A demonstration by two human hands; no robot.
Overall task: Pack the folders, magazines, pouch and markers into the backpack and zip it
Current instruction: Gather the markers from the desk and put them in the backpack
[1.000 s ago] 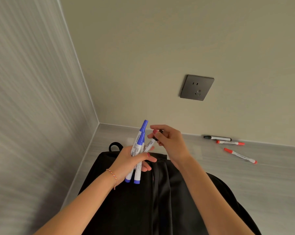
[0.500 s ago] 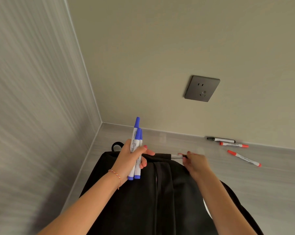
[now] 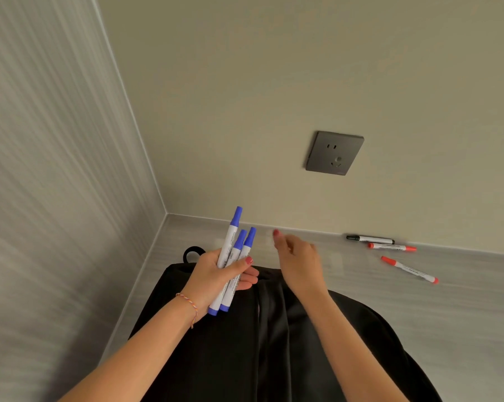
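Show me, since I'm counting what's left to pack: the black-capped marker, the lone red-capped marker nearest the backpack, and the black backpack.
Black-capped white marker [image 3: 371,238]: head view, mid barrel.
Lone red-capped white marker [image 3: 409,269]: head view, mid barrel.
Black fabric backpack [image 3: 245,352]: head view, front panel.

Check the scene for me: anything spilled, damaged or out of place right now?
Nothing spilled or damaged. Three markers lie loose on the floor by the wall: one black marker and two red markers, the nearer one askew. The left hand holds three blue markers; the right hand is empty above the backpack.
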